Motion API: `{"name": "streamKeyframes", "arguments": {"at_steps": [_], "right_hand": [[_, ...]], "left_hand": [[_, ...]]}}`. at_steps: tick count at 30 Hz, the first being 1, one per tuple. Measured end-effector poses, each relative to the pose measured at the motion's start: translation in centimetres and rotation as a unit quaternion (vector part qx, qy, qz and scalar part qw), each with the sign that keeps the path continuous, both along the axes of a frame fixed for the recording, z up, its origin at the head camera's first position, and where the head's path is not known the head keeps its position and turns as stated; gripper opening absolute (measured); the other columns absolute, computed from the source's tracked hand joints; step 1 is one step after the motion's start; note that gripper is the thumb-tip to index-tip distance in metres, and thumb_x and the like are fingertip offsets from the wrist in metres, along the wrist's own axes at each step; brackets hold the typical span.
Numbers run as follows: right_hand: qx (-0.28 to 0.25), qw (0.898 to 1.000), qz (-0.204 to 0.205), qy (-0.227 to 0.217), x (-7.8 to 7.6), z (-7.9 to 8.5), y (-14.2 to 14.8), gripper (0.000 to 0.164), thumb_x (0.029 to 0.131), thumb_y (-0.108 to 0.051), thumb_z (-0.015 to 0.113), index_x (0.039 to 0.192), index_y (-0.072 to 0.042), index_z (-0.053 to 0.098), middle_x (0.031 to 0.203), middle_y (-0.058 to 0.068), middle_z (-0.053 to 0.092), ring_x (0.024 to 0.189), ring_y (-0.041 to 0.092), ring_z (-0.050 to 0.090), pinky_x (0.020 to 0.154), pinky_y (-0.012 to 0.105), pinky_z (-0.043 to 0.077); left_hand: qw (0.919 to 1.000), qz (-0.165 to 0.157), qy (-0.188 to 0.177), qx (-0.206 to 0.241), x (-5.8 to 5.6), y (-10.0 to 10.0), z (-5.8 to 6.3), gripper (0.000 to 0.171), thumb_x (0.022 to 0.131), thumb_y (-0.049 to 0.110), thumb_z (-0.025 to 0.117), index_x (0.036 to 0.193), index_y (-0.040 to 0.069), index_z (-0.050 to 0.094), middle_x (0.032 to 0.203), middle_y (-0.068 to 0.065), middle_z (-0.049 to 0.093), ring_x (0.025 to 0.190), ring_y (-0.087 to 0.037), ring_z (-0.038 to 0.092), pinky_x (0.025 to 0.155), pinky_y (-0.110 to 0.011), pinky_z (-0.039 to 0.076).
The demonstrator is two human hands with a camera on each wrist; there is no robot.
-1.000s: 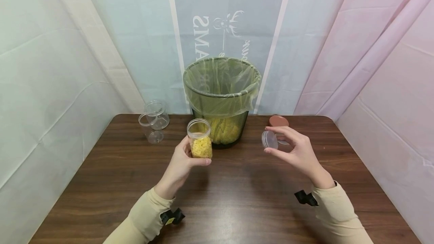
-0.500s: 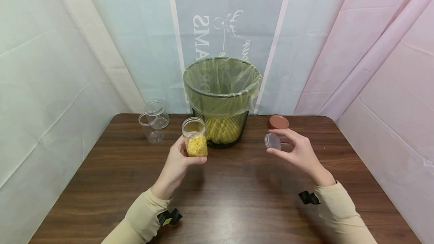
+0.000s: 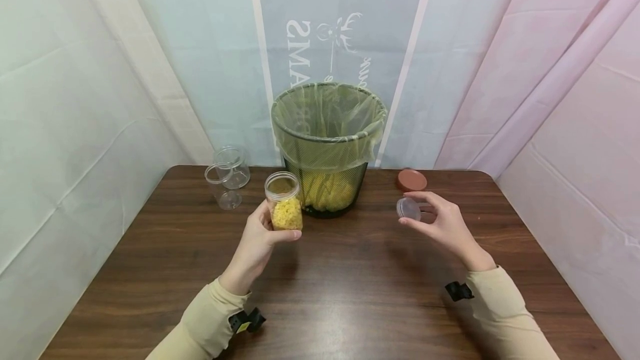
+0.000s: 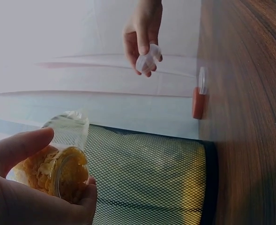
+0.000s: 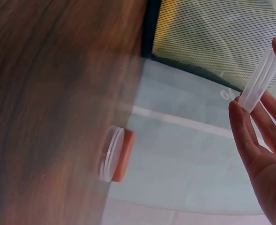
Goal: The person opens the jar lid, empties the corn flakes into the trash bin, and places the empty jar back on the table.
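Note:
My left hand point(image 3: 256, 247) grips a clear open-topped jar point(image 3: 283, 181), tilted slightly, above the table. Yellow flakes point(image 3: 288, 214) fill roughly its lower half. In the left wrist view the thumb lies on one side of the jar point(image 4: 58, 174) and fingers wrap the other. Well to the right, my right hand point(image 3: 446, 225) pinches a round clear lid point(image 3: 409, 209) by its edge, between thumb and fingertips. The right wrist view shows that lid point(image 5: 259, 80) edge-on. Jar and lid are apart.
A mesh bin point(image 3: 327, 154) with a translucent liner stands at the back centre, yellow stuff low inside. Two clear jars point(image 3: 220, 188) stand at the back left. A reddish-brown lid point(image 3: 412, 180) and another clear lid point(image 5: 112, 153) lie at the back right.
My left hand has shifted a little left with the jar. The right hand has moved slightly right and down in view with the lid. Both grips stay the same.

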State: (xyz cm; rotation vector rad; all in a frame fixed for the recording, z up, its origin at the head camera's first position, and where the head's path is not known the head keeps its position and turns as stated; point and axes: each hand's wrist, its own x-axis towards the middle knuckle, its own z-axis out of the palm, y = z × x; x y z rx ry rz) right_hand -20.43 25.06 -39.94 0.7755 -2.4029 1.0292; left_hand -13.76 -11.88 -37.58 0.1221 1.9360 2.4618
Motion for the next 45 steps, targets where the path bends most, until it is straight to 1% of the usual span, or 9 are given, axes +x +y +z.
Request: {"name": "streamKeyframes", "arguments": {"at_steps": [5,10,15,19,24,27,33,38,45], "right_hand": [[0.022,1.0,-0.015,-0.009,-0.6,-0.9,0.6,0.052,0.068,-0.019,0.085,0.115,-0.01,0.065,0.111,0.001,0.068,0.091,0.014,0.067,0.075,0.023,0.055],[0.036,0.999,-0.022,-0.011,-1.1,-1.7,1.2,0.052,0.068,-0.021,0.086,0.113,-0.008,0.065,0.111,0.002,0.068,0.089,0.016,0.067,0.075,0.027,0.055],[0.053,0.998,-0.031,-0.009,-1.5,-2.4,1.7,0.052,0.067,-0.023,0.086,0.112,-0.009,0.066,0.11,0.003,0.068,0.09,0.018,0.067,0.077,0.024,0.053],[0.072,0.997,-0.034,-0.013,-1.9,-2.9,2.1,0.052,0.069,-0.025,0.085,0.114,-0.009,0.065,0.11,0.004,0.068,0.089,0.02,0.067,0.077,0.021,0.052],[0.105,0.993,-0.042,-0.016,-2.4,-3.2,2.8,0.051,0.072,-0.029,0.082,0.116,-0.01,0.065,0.108,0.005,0.067,0.087,0.021,0.065,0.075,0.033,0.053],[0.124,0.991,-0.056,-0.015,-2.5,-3.3,3.2,0.051,0.072,-0.03,0.082,0.116,-0.01,0.065,0.103,0.007,0.067,0.083,0.022,0.062,0.071,0.038,0.051],[0.158,0.985,-0.07,-0.023,-2.9,-3.9,3.9,0.051,0.072,-0.032,0.082,0.115,-0.008,0.065,0.084,0.007,0.062,0.074,0.019,0.049,0.066,0.034,0.038],[0.168,0.983,-0.07,-0.035,-3.5,-4.2,4.4,0.052,0.072,-0.032,0.082,0.114,-0.006,0.066,0.092,0.009,0.066,0.08,0.02,0.05,0.07,0.037,0.039],[0.185,0.979,-0.063,-0.049,-4.0,-4.1,4.8,0.052,0.073,-0.031,0.081,0.113,-0.002,0.065,0.102,0.016,0.067,0.092,0.032,0.059,0.078,0.047,0.045]], "left_hand": [[1.0,0.002,0.002,0.001,0.1,-0.1,0.0,0.071,0.064,-0.017,0.07,0.127,0.004,0.048,0.112,-0.003,0.059,0.099,-0.015,0.059,0.084,-0.028,0.051],[1.0,0.007,0.002,0.0,0.2,-0.2,0.0,0.072,0.064,-0.017,0.07,0.129,0.005,0.047,0.112,-0.002,0.059,0.101,-0.015,0.058,0.086,-0.028,0.05],[0.9999,0.012,-0.002,-0.001,0.2,-0.3,0.0,0.074,0.065,-0.016,0.071,0.131,0.006,0.046,0.116,-0.003,0.058,0.104,-0.015,0.058,0.087,-0.028,0.05],[0.9998,0.014,-0.014,0.0,0.4,-0.4,0.1,0.075,0.066,-0.016,0.07,0.132,0.008,0.045,0.118,-0.004,0.056,0.105,-0.016,0.057,0.088,-0.028,0.049],[0.9996,0.018,-0.021,0.003,0.5,-0.5,0.0,0.074,0.067,-0.017,0.07,0.132,0.009,0.045,0.118,-0.003,0.056,0.106,-0.015,0.057,0.088,-0.028,0.049],[0.9997,0.018,-0.018,0.004,0.5,-0.4,0.1,0.073,0.067,-0.017,0.07,0.132,0.009,0.045,0.118,-0.002,0.057,0.106,-0.015,0.057,0.088,-0.028,0.05],[0.9997,0.018,-0.012,0.005,0.5,-0.3,0.2,0.073,0.067,-0.017,0.069,0.131,0.008,0.045,0.117,-0.002,0.057,0.106,-0.015,0.057,0.088,-0.027,0.05],[0.9997,0.017,-0.013,0.009,0.4,-0.2,0.2,0.073,0.067,-0.017,0.069,0.131,0.008,0.045,0.116,-0.002,0.058,0.105,-0.015,0.057,0.089,-0.027,0.049],[0.9996,0.025,-0.014,0.006,0.3,-0.1,0.2,0.072,0.067,-0.017,0.069,0.13,0.007,0.046,0.116,-0.002,0.058,0.107,-0.015,0.057,0.089,-0.028,0.05]]}}
